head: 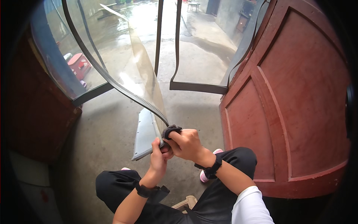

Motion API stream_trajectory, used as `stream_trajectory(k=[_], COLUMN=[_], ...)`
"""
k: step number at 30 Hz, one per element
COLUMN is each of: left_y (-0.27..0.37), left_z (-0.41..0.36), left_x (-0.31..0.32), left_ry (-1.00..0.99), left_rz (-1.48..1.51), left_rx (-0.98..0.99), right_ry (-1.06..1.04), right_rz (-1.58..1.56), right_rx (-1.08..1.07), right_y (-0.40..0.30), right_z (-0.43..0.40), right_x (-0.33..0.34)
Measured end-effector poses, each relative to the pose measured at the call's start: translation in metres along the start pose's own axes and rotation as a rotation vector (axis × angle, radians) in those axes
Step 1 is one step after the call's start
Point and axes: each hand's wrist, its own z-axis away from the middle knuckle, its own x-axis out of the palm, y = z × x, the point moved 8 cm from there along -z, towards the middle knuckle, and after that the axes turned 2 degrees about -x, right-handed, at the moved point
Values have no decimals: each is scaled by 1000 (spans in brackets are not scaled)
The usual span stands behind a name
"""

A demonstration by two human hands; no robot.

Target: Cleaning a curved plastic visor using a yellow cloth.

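Observation:
A clear plastic door curtain panel [146, 64] hangs twisted in front of me, its lower end drawn towards my knees. Along one side runs a dark edge strip with a ribbed band [123, 87]. At the bottom is a pale, stiff weighted hem [145, 134] with small rivets. My left hand [159, 161] grips that hem near its corner, thumb on top. In my right hand [188, 144] is a dark grey cloth [171, 131], pressed around the strip's lower end just above my left fingers. The cloth and fingers hide the corner itself.
More clear curtain panels with dark borders [198, 87] hang left and right in the doorway. A red wooden door [302, 98] stands at my right. Beyond the curtain are a pink plastic stool [79, 65] and wet concrete. Under me shows a beige stool [186, 203].

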Motion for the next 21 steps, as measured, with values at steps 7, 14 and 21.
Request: stream_trajectory(k=[7,14,21], left_y=[4,-10,-12], left_z=[4,0,0], left_x=[6,1,-16], left_ry=[-16,-52,99], left_rz=[-21,9,23], left_rx=[0,-13,-16], right_ry=[48,64,-33], right_rz=[46,72,-124], right_rx=[-64,-115,-18], right_y=[1,4,5], right_z=[-3,-7,7], right_x=[-2,-13,7])
